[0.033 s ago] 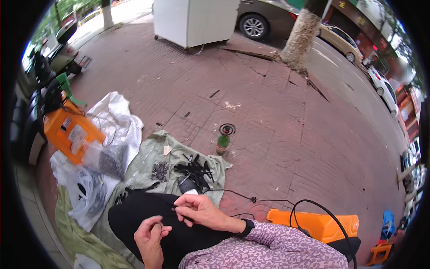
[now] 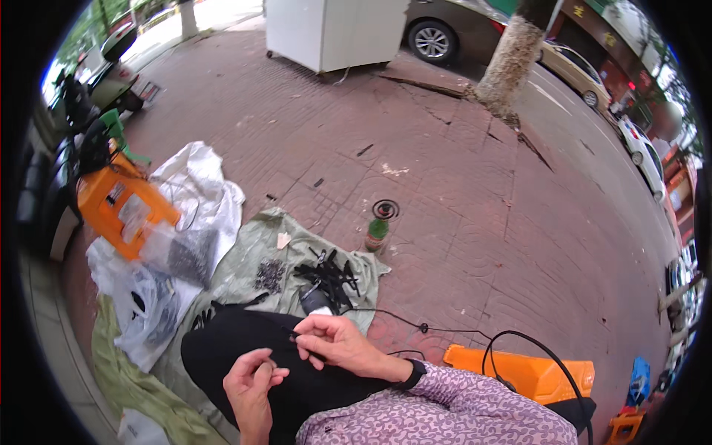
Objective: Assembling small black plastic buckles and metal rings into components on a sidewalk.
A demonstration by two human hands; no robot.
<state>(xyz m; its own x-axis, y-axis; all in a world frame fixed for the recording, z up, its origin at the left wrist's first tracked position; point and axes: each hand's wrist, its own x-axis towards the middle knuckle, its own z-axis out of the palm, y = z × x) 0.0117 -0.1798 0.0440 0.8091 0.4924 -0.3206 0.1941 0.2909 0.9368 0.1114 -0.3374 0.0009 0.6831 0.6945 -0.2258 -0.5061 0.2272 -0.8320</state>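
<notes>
Over my black-trousered lap, my right hand [image 2: 337, 347] pinches a slim black piece [image 2: 295, 336] between thumb and fingers. What kind of piece it is, I cannot make out. My left hand [image 2: 251, 382] is lower and to the left, its fingertips curled against the thumb; anything between them is too small or hidden to name. Beyond my knee, a pile of black strip-like parts [image 2: 334, 278] lies on a grey-green woven sheet [image 2: 248, 241]. Beside the pile are a heap of small dark bits [image 2: 270, 276] and a dark cylindrical tool [image 2: 315, 300] with a white end.
A green bottle [image 2: 377, 236] with a black coil on top stands past the sheet. Clear bags of parts [image 2: 189, 252] and an orange plastic stool [image 2: 122, 204] are at left. A black cord [image 2: 452, 331] runs right to another orange plastic piece [image 2: 530, 374]. A white cabinet [image 2: 334, 33] stands far off.
The whole surroundings have shifted slightly right and up in the picture. Both hands keep nearly the same pose over my lap, the right one still holding the black piece.
</notes>
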